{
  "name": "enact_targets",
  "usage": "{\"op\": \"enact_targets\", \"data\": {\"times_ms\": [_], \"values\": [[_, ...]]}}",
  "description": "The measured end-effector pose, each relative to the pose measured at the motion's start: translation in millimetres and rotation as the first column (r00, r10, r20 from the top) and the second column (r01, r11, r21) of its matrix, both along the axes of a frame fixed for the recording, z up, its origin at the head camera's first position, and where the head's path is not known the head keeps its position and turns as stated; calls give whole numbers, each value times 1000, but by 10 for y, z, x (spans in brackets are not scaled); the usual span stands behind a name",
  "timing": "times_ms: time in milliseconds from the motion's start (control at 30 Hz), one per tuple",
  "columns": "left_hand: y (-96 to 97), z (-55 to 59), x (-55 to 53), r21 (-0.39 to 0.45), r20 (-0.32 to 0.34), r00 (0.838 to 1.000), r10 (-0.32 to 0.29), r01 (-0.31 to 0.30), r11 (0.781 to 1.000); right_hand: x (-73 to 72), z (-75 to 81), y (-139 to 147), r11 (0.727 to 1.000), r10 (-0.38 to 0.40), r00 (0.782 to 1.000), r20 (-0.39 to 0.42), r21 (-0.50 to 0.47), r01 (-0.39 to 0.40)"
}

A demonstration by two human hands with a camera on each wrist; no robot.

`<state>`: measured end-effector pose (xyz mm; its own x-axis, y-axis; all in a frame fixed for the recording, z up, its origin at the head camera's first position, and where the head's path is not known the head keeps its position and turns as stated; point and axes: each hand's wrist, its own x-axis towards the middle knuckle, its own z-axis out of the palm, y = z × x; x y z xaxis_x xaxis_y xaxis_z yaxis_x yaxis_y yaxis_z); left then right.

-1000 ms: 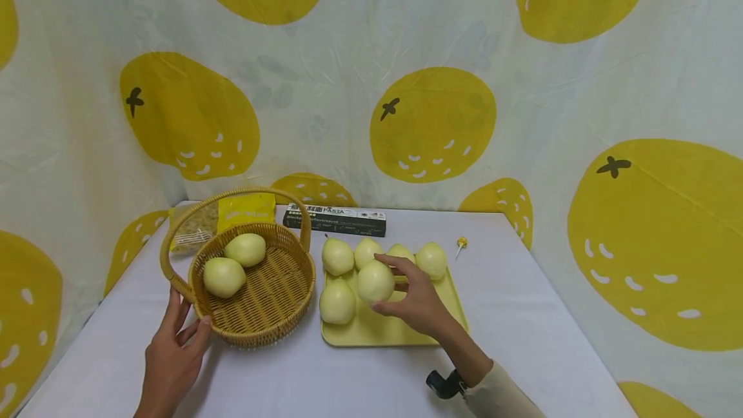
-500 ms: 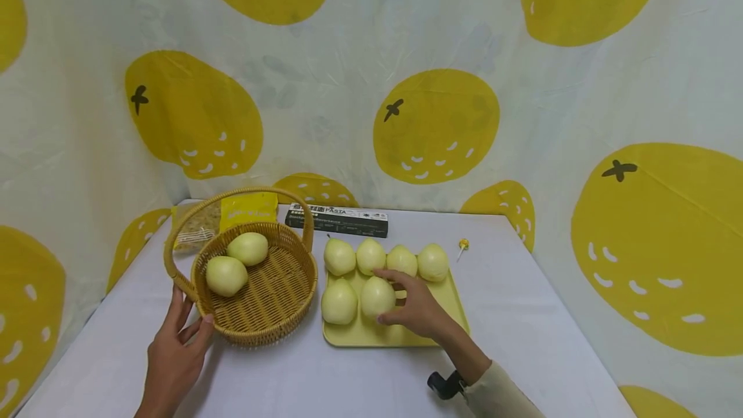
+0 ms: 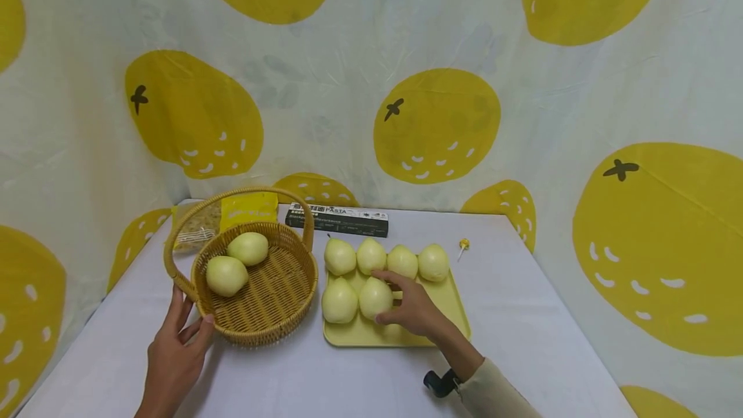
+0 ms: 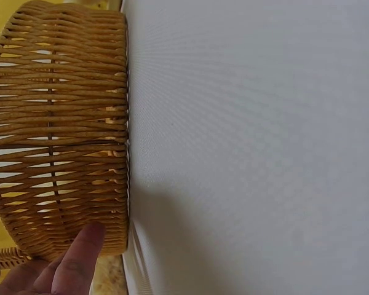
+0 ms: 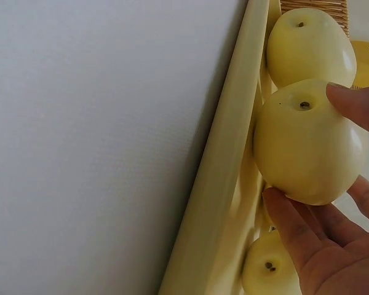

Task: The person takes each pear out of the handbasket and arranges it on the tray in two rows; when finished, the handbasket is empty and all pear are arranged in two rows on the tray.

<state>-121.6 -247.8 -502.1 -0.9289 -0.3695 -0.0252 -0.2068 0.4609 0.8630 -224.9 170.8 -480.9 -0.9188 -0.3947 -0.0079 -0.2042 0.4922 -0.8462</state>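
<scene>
On the left stands a woven basket (image 3: 278, 292) with a tall arched handle, and two pale yellow-green pears (image 3: 227, 276) lie in it. My left hand (image 3: 177, 350) holds the basket's near left side; in the left wrist view one finger (image 4: 80, 261) presses against the weave. A light yellow tray (image 3: 449, 307) bears several more pears, with a row (image 3: 371, 257) along its back. Thumb and fingers of my right hand (image 3: 415, 305) grip a pear (image 3: 375, 300) in the front row, beside another pear (image 3: 340, 302). In the right wrist view the gripped pear (image 5: 307, 144) shows its dimpled end.
Behind the basket lie a clear bag of food (image 3: 197, 228) and a yellow packet (image 3: 249, 207). A black and white pasta box (image 3: 336, 221) is at the back, a small lollipop (image 3: 463, 247) right of the tray. A fruit-printed curtain (image 3: 325, 95) hangs behind the table.
The pear in my right hand has come down from above the tray into the front row beside another pear. My left hand stays at the basket.
</scene>
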Motion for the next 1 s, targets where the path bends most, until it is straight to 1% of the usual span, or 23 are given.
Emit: {"op": "enact_targets", "data": {"times_ms": [367,533,633,800,900,1000], "values": [[6,4,11,-5,-35,999,-6,6,1000,18,-4,75,1000,-3,1000,11,-19,4],[2,-2,24,-6,-52,999,-16,15,1000,40,25,108,999,-4,1000,-14,-36,3],[-3,-2,25,-9,-55,998,-17,16,1000,55,70,104,1000,-14,999,-40,-25,13],[-4,4,26,-12,-70,997,-23,22,1000,82,185,68,997,-81,994,-68,0,81],[0,8,28,-13,-67,997,-23,22,1000,97,264,31,995,-97,990,-102,-25,95],[-3,8,21,-13,-47,999,-18,18,1000,124,349,-20,995,-95,983,-157,-53,87]]}}
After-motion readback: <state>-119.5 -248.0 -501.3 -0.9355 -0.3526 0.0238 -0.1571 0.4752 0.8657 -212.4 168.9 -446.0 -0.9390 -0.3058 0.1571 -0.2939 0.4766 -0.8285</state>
